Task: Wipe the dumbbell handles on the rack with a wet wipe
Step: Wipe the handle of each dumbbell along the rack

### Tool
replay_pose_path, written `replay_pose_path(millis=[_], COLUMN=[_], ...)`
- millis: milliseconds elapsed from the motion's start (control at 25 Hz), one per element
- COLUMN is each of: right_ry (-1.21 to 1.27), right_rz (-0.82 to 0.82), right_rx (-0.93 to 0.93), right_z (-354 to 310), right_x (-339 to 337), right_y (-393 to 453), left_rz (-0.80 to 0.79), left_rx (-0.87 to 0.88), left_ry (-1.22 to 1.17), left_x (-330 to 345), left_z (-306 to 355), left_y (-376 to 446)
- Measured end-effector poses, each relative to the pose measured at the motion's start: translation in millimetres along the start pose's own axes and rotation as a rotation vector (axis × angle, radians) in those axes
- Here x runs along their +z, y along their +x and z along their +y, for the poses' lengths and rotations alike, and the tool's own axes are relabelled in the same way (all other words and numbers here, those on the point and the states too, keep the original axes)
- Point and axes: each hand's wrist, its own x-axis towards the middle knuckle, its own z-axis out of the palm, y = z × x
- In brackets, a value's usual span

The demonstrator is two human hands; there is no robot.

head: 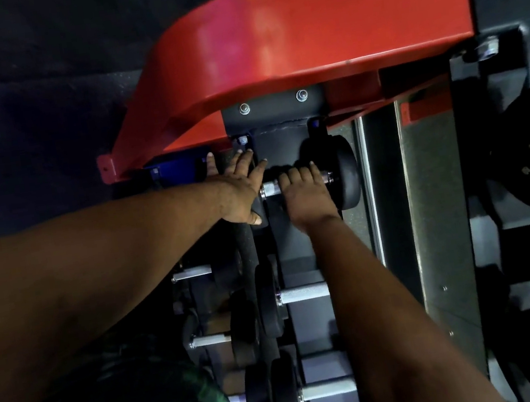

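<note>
Chrome dumbbell handle point(299, 184) at frame centre, top of rack point(388, 182) | right hand point(305, 194) curled over it, wipe unseen | left hand point(237, 187) flat on end weight point(257, 207) | step: wiping top handle | next: lower handle point(303, 293).

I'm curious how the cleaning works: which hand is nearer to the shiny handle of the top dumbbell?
The right hand: its fingers curl over the top dumbbell's handle. The left hand lies spread just left, on that dumbbell's left head.
</note>
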Motion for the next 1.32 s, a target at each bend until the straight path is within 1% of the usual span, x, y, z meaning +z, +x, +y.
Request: replay_pose_path(millis=[120,160,200,280,360,400,480,560,640,720,760,800,880,920,960,1000,1040,1080,1120,1160,1200,1240,1280,1320], right_ry=[-0.006,-0.005,-0.001,0.008,0.014,0.037,0.046,0.023,0.039,0.161,0.164,0.178,0.185,0.236,0.357,0.583,0.888,1.252,1.651,1.945,2.149,2.319,2.452,2.552], right_rz=[0.075,0.055,0.016,0.043,0.022,0.045,0.145,0.172,0.143,0.092,0.101,0.144,0.295,0.323,0.293,0.265,0.273,0.351,0.491,0.564,0.542,0.467,0.394,0.346], right_rx=[-0.025,-0.025,-0.021,-0.015,-0.03,-0.047,-0.046,-0.042,-0.027,0.005,0.0,0.005,-0.08,-0.095,-0.018,0.147,0.405,0.659,0.854,0.982,1.04,1.054,1.08,1.047], right_z=[-8.3,-8.4,-10.9,-19.6,-28.8,-30.6,-29.1,-24.2,-26.9,-30.6,-32.4,-32.9,-30.9,-33.9,-36.4,-38.8,-44.5,-48.7,-47.9,-46.2,-47.6,-51.3,-56.3,-59.2], right_x=[21.3,22.6,17.6,6.2,1.2,5.2,20.1,24.6,14.4,4.2,4.2,5.0,33.7,44.1,56.7,64.6,62.2,52.3,42.9,29.4,18.1,9.0,2.3,2.2], right_y=[-46.1,-47.2,-38.6,-8.6,5.8,2.6,-23.8,-39.2,-20.7,7.3,13.6,10.9,-14.3,-32.9,-47.0,-54.1,-54.0,-49.5,-36.0,-22.8,-9.3,2.6,10.8,16.1], left_rz=[0.008,0.004,0.001,0.012,0.019,0.019,0.012,0.017,0.005,0.007,0.007,0.006,0.006,0.006,0.001,0.001,0.008,0.015,0.018,0.014,0.014,0.018,0.021,0.024], left_rx=[-0.004,-0.001,0.003,0.001,0.003,0.004,0.013,0.008,0.012,0.008,0.006,0.004,0.005,0.007,0.009,0.012,0.014,0.016,0.019,0.021,0.02,0.017,0.015,0.017], left_ry=[-0.003,-0.003,-0.004,0.004,0.013,0.009,0.005,0.003,-0.001,0.009,0.012,0.007,-0.001,0.0,-0.002,-0.01,-0.012,-0.006,-0.001,-0.003,-0.008,-0.009,-0.005,-0.003], left_x=[2.4,0.5,-1.7,-1.4,-1.1,-0.8,1.1,1.3,-0.6,1.4,1.8,1.2,1.6,1.5,0.8,0.7,1.3,2.9,3.7,4.3,4.4,4.8,5.1,4.7], left_z=[-1.7,-1.7,-1.0,-1.3,-0.9,-1.2,-0.9,-3.0,-3.2,-1.1,-0.8,-1.5,-2.6,-2.9,-3.2,-2.6,-2.7,-2.9,-3.7,-4.3,-5.1,-5.6,-5.0,-4.0], left_y=[-0.6,-2.0,-2.9,-2.6,-2.2,-1.9,-0.6,-0.3,-1.0,-0.1,0.5,1.4,1.5,1.1,0.9,1.6,2.9,3.5,4.3,5.0,5.6,5.9,5.7,5.8])
